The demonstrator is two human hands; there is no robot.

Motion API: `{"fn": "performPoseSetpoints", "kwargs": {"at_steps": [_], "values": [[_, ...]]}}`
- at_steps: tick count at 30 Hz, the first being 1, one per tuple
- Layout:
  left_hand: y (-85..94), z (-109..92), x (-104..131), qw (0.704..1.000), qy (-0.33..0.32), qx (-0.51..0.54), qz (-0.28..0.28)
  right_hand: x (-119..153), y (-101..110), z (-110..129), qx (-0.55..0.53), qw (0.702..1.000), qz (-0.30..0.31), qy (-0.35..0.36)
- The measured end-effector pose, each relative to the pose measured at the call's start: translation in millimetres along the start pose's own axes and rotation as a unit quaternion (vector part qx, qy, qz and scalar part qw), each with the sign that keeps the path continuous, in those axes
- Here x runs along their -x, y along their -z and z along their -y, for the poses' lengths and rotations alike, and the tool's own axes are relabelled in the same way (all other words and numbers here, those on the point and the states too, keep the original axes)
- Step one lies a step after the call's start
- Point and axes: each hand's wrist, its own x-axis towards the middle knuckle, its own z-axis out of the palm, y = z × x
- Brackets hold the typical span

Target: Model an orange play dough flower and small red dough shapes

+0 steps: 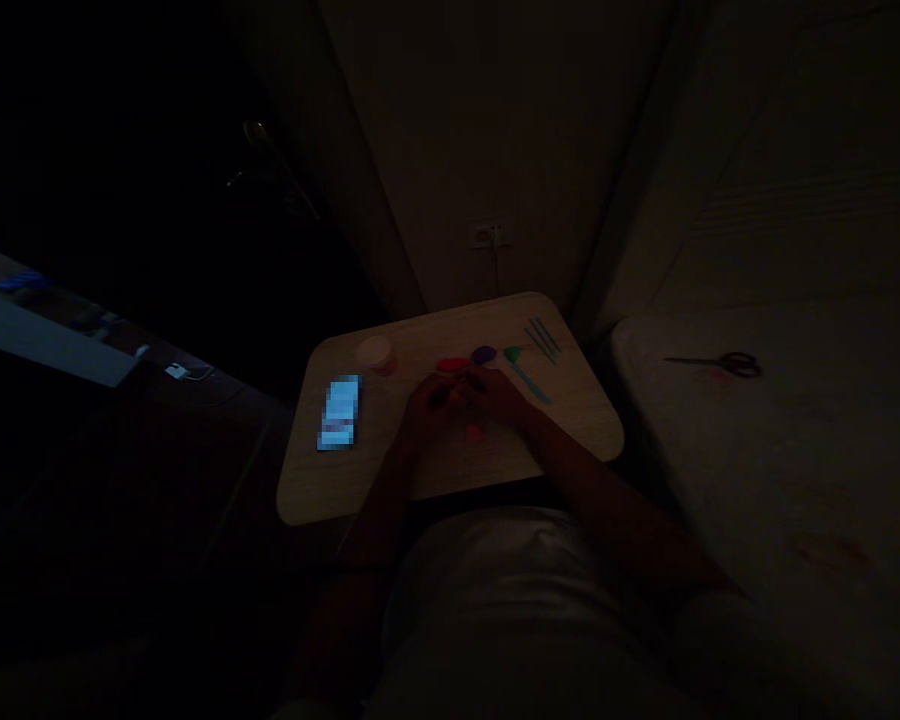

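Observation:
In dim light, my left hand and my right hand meet over the small table, fingers curled in and close together. Between them shows a small orange lump that looks like modelling clay; fingers cover part of it. Just beyond the hands lie a red lump and a purple lump. A green lump sits at the end of a teal plastic tool, to the right of my right hand. Nearer my body is a reddish piece, too dark to make out clearly.
The wooden table carries a lit phone on its left, a pale-lidded tub at the back and several thin sticks back right. Scissors lie on a pale surface to the right. A wall socket holds a plug.

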Motion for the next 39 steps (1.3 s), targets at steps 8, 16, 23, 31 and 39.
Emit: {"fn": "performPoseSetpoints", "kwargs": {"at_steps": [8, 16, 23, 31, 39], "values": [[0.1, 0.5, -1.0, 1.000, -0.004, 0.002, -0.001, 0.2, -0.4, -1.3, -0.003, 1.000, -0.003, -0.003], [-0.3, 3.0, -1.0, 1.000, -0.020, -0.008, -0.008, 0.2, -0.7, -1.6, -0.009, 1.000, -0.009, 0.011], [-0.4, 2.3, -1.2, 1.000, -0.019, -0.013, -0.009, -0.1, -1.3, -4.2, -0.006, 1.000, -0.005, 0.008], [-0.8, 6.4, -0.2, 1.000, -0.011, 0.000, -0.003, 0.3, -0.6, -2.8, -0.009, 1.000, 0.001, 0.008], [0.0, 3.4, -0.9, 1.000, -0.009, -0.001, -0.001, -0.6, -1.9, -3.7, -0.003, 1.000, -0.004, 0.007]]}}
